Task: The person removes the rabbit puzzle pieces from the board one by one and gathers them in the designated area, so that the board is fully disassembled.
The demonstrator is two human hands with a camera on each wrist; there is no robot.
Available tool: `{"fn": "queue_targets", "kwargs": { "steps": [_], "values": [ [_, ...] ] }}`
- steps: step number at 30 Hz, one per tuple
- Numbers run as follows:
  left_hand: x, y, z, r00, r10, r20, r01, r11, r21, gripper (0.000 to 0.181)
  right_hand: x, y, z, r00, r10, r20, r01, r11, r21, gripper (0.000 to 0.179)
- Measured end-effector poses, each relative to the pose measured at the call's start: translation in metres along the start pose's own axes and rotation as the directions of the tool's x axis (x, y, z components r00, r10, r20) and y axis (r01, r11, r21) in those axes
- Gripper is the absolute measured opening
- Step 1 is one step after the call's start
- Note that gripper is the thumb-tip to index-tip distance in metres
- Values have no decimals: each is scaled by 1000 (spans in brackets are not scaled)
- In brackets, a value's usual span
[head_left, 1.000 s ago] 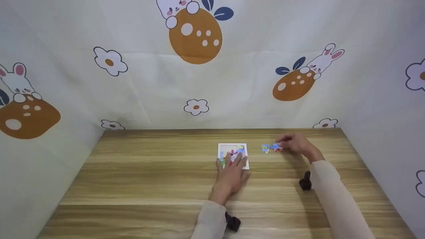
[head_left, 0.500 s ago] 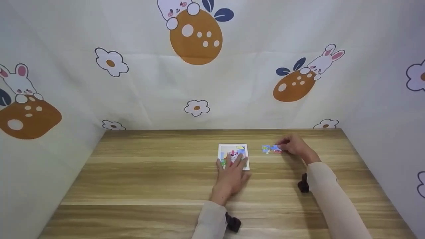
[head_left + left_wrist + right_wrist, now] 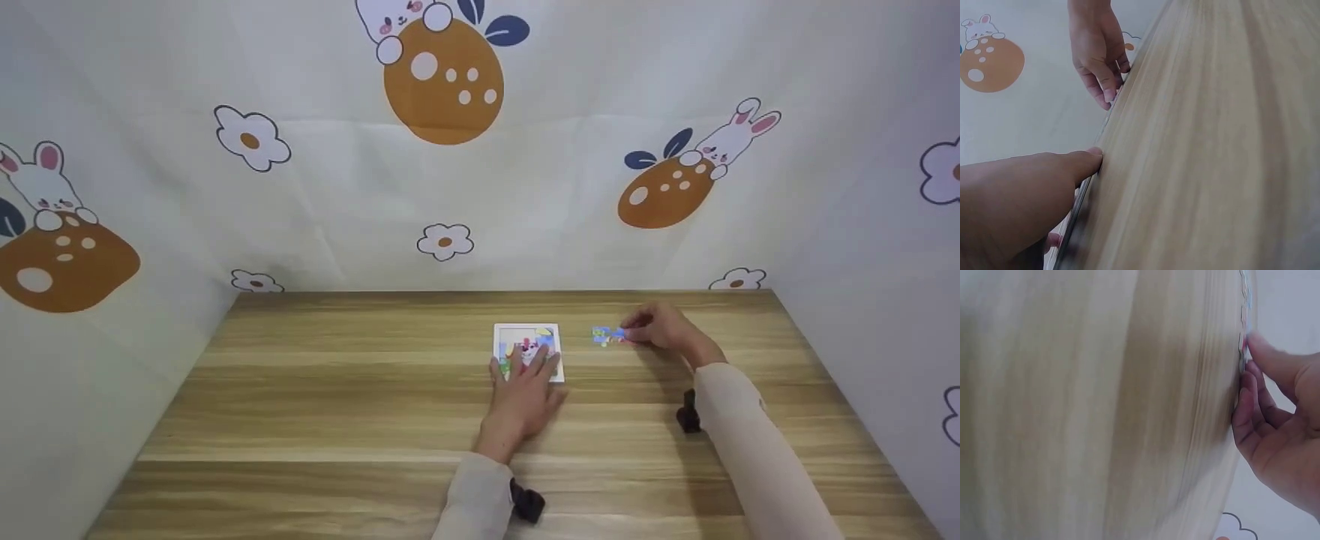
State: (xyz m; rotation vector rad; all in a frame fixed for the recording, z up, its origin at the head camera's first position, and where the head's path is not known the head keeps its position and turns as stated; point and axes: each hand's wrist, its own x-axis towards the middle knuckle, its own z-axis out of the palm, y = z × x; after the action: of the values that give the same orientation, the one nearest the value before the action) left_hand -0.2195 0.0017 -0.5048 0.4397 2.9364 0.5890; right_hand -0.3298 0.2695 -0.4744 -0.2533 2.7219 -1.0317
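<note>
A white-framed jigsaw puzzle (image 3: 498,337) with a cartoon picture lies on the table. My left hand (image 3: 521,401) rests flat on its lower part with fingers spread, hiding some of the picture. To the right of the frame, a few loose blue puzzle pieces (image 3: 600,335) lie close together on the wood. My right hand (image 3: 666,330) pinches the rightmost piece between thumb and fingers, which partly cover it. In the right wrist view, the thumb (image 3: 1269,357) is at the row of pieces (image 3: 1244,320), with the other fingers curled against the tabletop.
The wooden table (image 3: 315,405) spreads out on all sides of the puzzle. Behind it and at the sides hangs a pale cloth (image 3: 337,187) printed with rabbits, oranges and flowers. A black wrist device (image 3: 527,501) is at the left sleeve, another (image 3: 688,412) at the right.
My right hand has shifted slightly, and its fingertips now cover more of the rightmost piece. The left hand stays in place on the puzzle.
</note>
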Motion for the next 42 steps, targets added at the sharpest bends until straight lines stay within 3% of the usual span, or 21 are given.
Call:
{"fn": "queue_targets", "kwargs": {
  "steps": [7,14,21,31,37,42],
  "values": [
    [0,-1,-2,1000,-1,12,1,1000,6,59,1,-1,1,1000,-15,21,15,1000,-5,19],
    [-1,-4,-10,999,26,39,-24,998,-63,62,2,-8,-1,999,34,23,-34,999,7,22],
    [1,-8,-13,997,37,67,-25,985,-169,63,6,-27,10,998,-60,-15,61,998,7,24],
    [4,-9,-13,994,58,90,-42,986,-163,57,13,-58,37,994,-105,35,103,993,53,21],
    [4,-9,-14,995,49,84,-35,985,-169,56,15,-72,51,980,-196,32,196,980,17,16],
    [1,-11,-14,996,56,65,-44,984,-174,58,17,-77,61,969,-236,74,235,972,19,16]
  ]
}}
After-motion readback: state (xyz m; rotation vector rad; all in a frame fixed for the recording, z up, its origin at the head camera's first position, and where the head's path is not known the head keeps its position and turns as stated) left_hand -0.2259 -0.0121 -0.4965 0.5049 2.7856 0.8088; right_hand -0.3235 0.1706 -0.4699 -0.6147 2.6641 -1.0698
